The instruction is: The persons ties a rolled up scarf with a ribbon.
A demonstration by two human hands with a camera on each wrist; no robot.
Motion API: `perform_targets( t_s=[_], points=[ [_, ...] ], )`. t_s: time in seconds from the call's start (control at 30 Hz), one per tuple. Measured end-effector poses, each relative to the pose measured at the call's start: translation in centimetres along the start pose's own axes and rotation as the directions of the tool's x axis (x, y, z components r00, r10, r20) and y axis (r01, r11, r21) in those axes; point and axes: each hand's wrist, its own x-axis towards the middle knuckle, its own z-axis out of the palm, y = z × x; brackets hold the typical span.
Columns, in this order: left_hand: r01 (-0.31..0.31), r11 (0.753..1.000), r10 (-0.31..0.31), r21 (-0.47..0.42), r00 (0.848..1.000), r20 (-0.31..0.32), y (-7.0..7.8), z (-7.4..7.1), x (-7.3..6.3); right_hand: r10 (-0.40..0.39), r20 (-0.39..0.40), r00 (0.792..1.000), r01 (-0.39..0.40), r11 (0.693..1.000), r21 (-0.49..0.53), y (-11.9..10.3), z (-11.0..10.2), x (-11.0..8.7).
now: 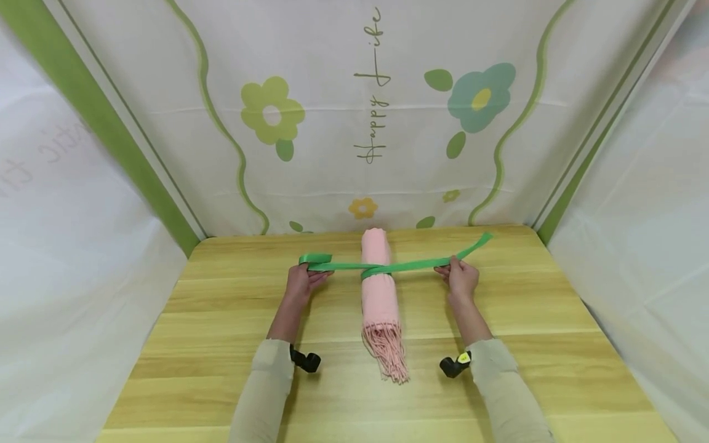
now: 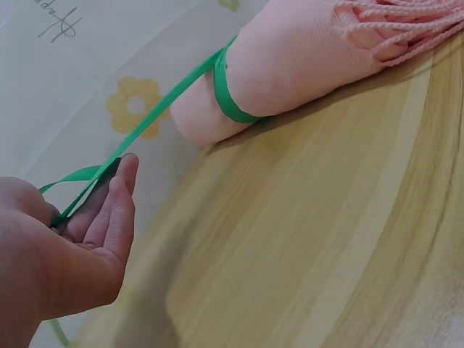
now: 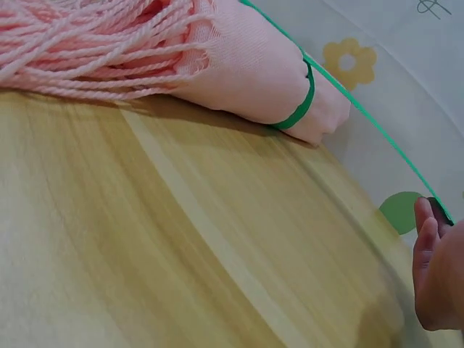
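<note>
Head view, clock directions as seen there: a rolled cylinder of pale pink woven cloth with a twisted-cord fringe [image 1: 380, 301] lies lengthwise on a yellow-brown wood-grain tabletop [image 1: 221, 344], near its far edge; the plain end points to 12 o'clock, the fringe [image 1: 388, 351] to between 5 and 6. A flat, shiny green ribbon [image 1: 418, 266] encircles the roll around its middle and crosses over itself on top, its two lengths running out to 9 and 3 o'clock. Left hand [image 1: 300, 282], at 9 o'clock from the roll: narrow grip, ribbon pinched between thumb and fingers; a folded-back stretch of ribbon sits just beyond it, at about 1 o'clock. Right hand [image 1: 463, 280], at 3 o'clock: likewise narrow, pinching the other length, whose loose tail rises past the hand toward 1 o'clock. Both hands are apart from the roll. The ribbon looks nearly straight between the left hand and the roll. A white printed fabric backdrop [image 1: 332, 178] with a small orange-yellow flower [image 1: 363, 208] stands behind, at 12 o'clock.
</note>
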Motion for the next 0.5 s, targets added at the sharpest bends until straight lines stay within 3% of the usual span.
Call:
perform_targets(
  t_s=[0.27, 0.5],
  points=[
    [0.045, 0.998, -0.045, 0.046, 0.999, -0.001, -0.31, -0.33, 0.09, 0.032, -0.022, 0.999, -0.033, 0.998, -0.044, 0.54, -0.68, -0.03],
    [0.07, 0.997, -0.069, 0.019, 0.997, -0.04, -0.4, -0.58, -0.26, 0.015, -0.012, 1.0, -0.016, 0.994, -0.106, 1.09, -0.69, 0.29]
  ],
)
